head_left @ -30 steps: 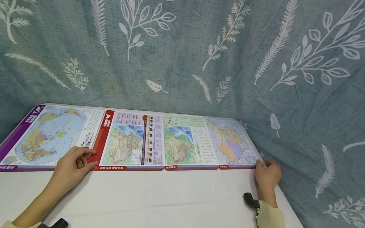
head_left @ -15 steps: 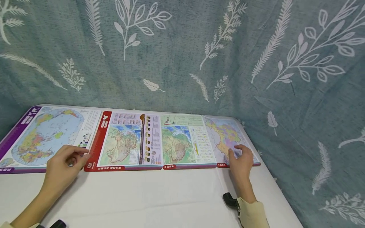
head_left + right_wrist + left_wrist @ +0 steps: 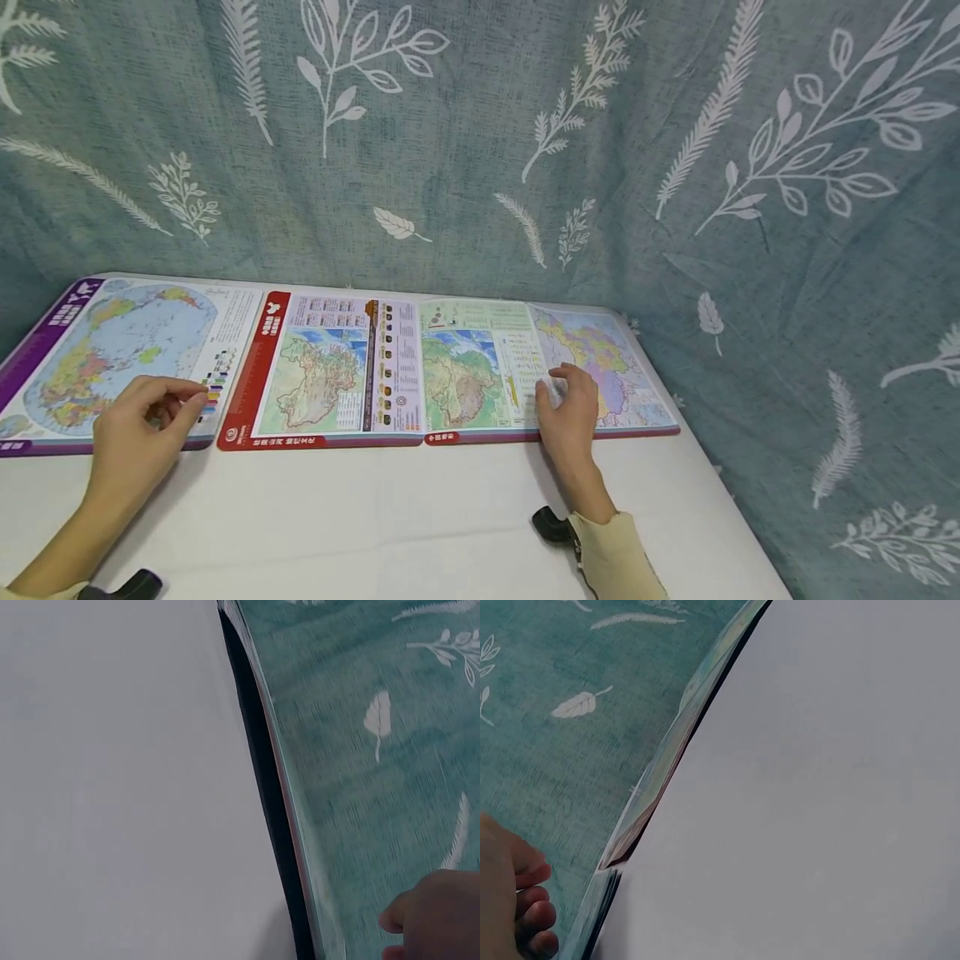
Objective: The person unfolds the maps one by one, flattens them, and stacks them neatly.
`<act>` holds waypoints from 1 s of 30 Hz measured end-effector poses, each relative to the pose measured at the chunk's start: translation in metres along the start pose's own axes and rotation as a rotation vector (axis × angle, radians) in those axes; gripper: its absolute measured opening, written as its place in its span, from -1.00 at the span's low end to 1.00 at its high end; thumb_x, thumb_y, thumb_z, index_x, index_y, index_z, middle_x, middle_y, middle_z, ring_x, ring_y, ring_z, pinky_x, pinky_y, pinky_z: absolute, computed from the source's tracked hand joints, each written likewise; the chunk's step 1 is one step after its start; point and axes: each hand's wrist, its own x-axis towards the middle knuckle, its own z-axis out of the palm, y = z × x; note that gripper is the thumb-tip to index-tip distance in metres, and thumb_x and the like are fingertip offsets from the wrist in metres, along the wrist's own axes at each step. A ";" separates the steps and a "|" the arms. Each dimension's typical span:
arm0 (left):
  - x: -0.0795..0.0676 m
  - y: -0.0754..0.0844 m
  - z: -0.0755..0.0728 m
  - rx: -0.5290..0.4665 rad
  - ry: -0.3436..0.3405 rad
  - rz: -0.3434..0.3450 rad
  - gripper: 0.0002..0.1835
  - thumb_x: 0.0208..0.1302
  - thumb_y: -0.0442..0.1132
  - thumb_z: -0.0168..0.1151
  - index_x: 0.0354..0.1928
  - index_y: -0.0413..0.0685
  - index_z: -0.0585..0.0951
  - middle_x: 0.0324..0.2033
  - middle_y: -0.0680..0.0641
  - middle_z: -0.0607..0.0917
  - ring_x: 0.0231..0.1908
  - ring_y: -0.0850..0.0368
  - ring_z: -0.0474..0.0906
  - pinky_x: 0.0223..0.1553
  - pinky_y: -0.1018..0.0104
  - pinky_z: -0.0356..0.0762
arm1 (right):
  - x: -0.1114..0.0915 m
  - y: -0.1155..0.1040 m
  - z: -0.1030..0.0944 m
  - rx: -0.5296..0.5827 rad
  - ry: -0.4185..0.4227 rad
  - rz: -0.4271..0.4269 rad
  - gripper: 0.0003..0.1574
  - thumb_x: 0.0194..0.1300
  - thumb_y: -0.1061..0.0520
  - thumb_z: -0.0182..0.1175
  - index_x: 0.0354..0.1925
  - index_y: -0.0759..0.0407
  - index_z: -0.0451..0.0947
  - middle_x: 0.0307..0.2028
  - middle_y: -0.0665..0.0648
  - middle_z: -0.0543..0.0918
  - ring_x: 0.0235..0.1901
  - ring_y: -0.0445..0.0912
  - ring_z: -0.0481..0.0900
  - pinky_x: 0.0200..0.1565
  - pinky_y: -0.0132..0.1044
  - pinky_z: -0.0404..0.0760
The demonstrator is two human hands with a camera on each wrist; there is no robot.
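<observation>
The fingers of the left hand were loosely curled, gripping nothing, above the near right part of a purple-edged world map. Just to the right of those fingers lay a red-edged map, a narrow gap between the two sheets at their near edge. The fingers of the right hand were bent and spread apart, holding nothing, over the place where a green relief map met a map in pastel colours; the relief map reached out to the left of them and the pastel one to the right. Whether either hand's fingertips touched the paper could not be told. Nearer the person than both sets of fingers ran the bare front of the white tabletop, and beyond them hung a teal curtain printed with white leaves.
</observation>
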 end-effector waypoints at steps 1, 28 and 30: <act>0.001 -0.002 -0.001 0.007 0.006 -0.007 -0.90 0.26 -0.41 0.48 -0.21 -0.17 0.77 -0.38 0.08 0.52 -0.40 0.38 0.33 -0.38 0.65 0.23 | -0.001 -0.004 0.005 0.005 0.001 -0.023 -0.67 0.29 0.27 0.40 -0.02 0.41 0.61 0.20 0.41 0.61 0.29 0.31 0.45 0.31 0.19 0.37; 0.020 -0.046 -0.051 0.246 0.118 -0.338 -0.74 0.44 -0.29 0.25 0.05 -0.31 0.71 -0.18 0.02 0.47 -0.29 0.53 0.11 -0.16 0.41 0.09 | -0.035 -0.110 0.098 0.031 -0.103 -0.189 -0.70 0.29 0.15 0.41 -0.06 0.26 0.64 0.15 0.24 0.65 0.22 0.12 0.54 0.20 0.10 0.48; 0.021 -0.049 -0.054 0.272 0.100 -0.377 -0.69 0.48 -0.27 0.20 0.11 -0.33 0.68 -0.10 -0.07 0.47 -0.25 0.48 0.11 -0.12 0.37 0.07 | -0.038 -0.120 0.104 0.035 -0.125 -0.191 -0.69 0.30 0.14 0.41 -0.04 0.25 0.64 0.15 0.22 0.64 0.22 0.10 0.53 0.21 0.07 0.47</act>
